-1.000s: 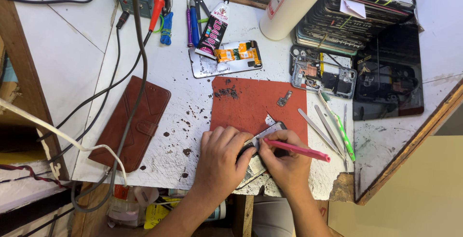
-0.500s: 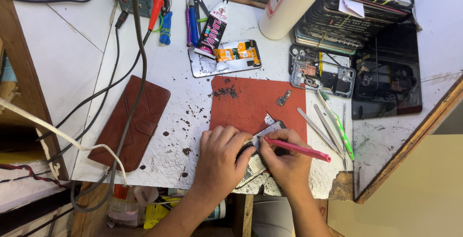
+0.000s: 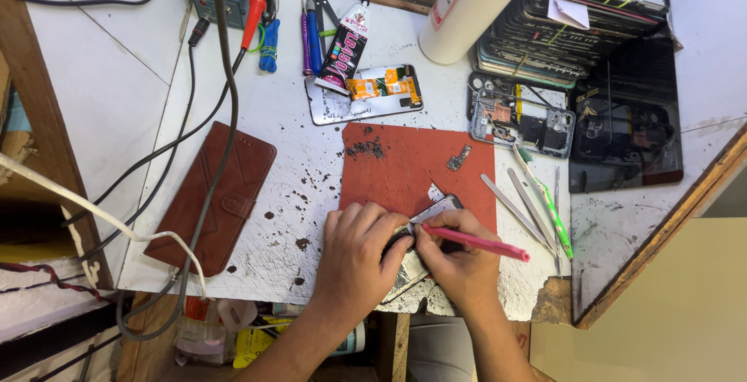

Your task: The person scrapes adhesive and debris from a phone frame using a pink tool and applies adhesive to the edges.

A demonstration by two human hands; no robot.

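My left hand [image 3: 358,254] presses down on a small dark phone part [image 3: 436,211] at the near edge of a red work mat [image 3: 412,164]. My right hand [image 3: 459,261] grips a pink pen-shaped tool [image 3: 478,243], its tip set against the part between my two hands. Most of the part is hidden under my fingers.
A brown wallet case [image 3: 214,195] lies left. Metal tweezers [image 3: 513,211] and a green tool [image 3: 548,207] lie right of the mat. Behind it are an opened phone [image 3: 366,94], a glue tube [image 3: 346,51], a white bottle [image 3: 467,8], a phone frame [image 3: 517,121] and stacked phones [image 3: 583,16]. Cables [image 3: 194,141] cross the left side.
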